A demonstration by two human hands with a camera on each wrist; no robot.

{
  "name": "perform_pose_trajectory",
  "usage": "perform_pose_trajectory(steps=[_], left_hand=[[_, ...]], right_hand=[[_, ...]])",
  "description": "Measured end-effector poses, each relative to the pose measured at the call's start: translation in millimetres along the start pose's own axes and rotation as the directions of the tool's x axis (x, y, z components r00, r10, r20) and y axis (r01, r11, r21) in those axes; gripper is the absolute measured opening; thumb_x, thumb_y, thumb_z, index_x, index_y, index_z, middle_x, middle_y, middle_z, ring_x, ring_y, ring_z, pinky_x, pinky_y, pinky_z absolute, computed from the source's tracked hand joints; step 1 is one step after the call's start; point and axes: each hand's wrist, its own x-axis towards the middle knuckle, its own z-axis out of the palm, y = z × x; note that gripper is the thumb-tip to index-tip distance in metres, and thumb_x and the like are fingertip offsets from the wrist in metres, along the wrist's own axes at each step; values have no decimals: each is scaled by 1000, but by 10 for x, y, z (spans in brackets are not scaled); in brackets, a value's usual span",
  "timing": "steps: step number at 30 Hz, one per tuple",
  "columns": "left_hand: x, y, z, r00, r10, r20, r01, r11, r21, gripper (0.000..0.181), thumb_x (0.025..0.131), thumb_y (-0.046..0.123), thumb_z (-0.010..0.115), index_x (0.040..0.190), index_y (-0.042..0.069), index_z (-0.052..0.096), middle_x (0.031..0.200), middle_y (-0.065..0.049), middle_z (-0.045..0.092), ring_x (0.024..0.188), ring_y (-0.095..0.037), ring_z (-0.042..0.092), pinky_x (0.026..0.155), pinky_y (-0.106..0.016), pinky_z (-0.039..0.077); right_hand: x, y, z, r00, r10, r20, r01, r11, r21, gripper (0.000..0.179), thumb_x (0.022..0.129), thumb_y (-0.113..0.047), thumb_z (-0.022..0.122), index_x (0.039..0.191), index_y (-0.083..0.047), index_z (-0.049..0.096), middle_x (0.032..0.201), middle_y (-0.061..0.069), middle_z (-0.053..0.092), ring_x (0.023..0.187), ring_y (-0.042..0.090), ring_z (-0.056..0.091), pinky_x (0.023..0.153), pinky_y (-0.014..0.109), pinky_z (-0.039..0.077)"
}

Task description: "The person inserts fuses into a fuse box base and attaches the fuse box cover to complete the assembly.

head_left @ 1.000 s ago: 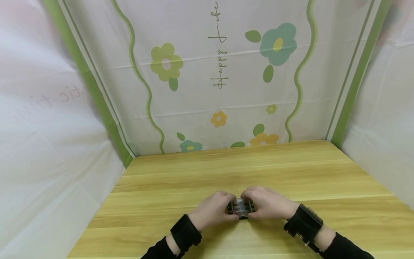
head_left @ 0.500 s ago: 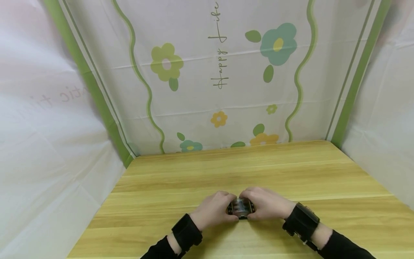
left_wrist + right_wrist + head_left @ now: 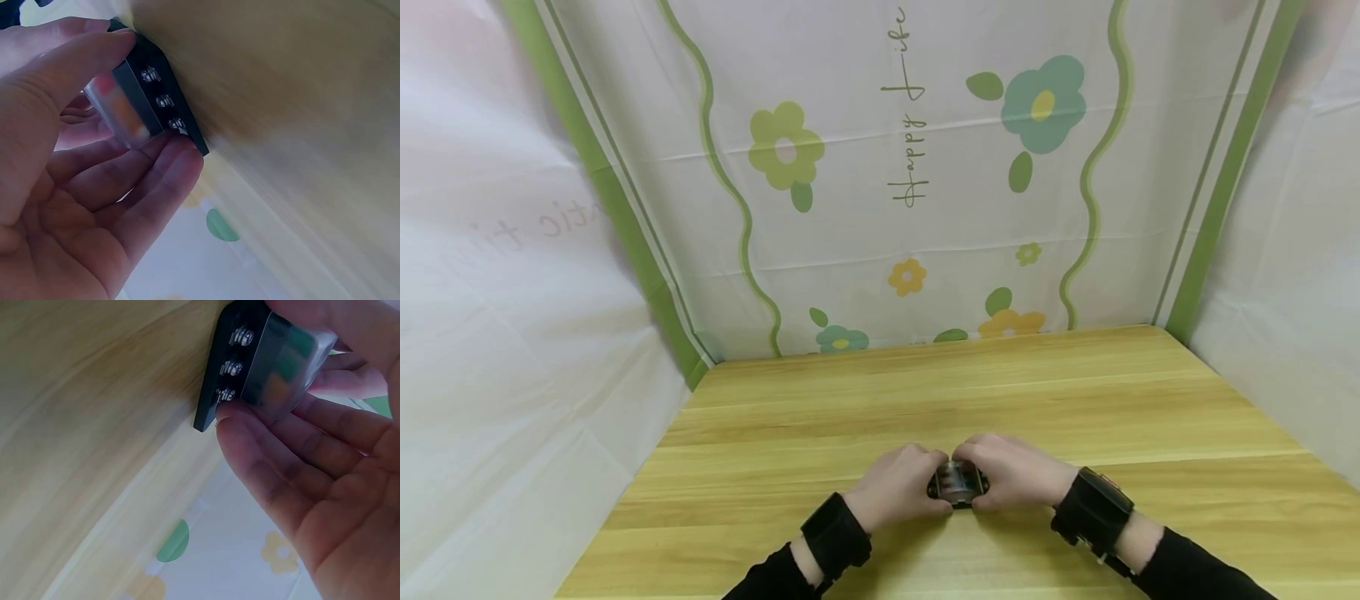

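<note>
A small black electrical block with metal screw terminals and a clear cover (image 3: pixel 957 482) sits low over the table's near half, held between both hands. My left hand (image 3: pixel 897 490) grips its left end, thumb on the near side and fingers on the far side. At the opposite end my right hand (image 3: pixel 1017 473) pinches it likewise. In the left wrist view, the block's (image 3: pixel 164 94) dark base, screws and a reddish-orange patch under the cover show. Green and orange patches show through the cover of the block (image 3: pixel 281 362) in the right wrist view. Fingers hide part of both ends.
The wood-grain table (image 3: pixel 820 408) stretches behind and to both sides of the hands. A white flowered cloth (image 3: pixel 850 225) hangs at its back edge. White cloth also hangs at the left and right. Black bands (image 3: pixel 835 533) circle both wrists.
The right wrist and forearm have shifted slightly to the left. Both hands keep their hold, and the block stays in nearly the same place.
</note>
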Motion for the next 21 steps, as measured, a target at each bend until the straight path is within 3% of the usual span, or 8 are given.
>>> perform_pose_trajectory(steps=[21], left_hand=[[12, -3, 0, 1000, 23, -4, -23, 1000, 22, 30, 78, 31, 85, 89, 14, 63, 66, 12, 48, 54, 0, 44, 51, -17, 35]], right_hand=[[3, 12, 8, 1000, -12, 14, 12, 1000, 26, 39, 67, -9, 82, 102, -11, 66, 90, -9, 57, 76, 6, 51, 65, 25, 45]])
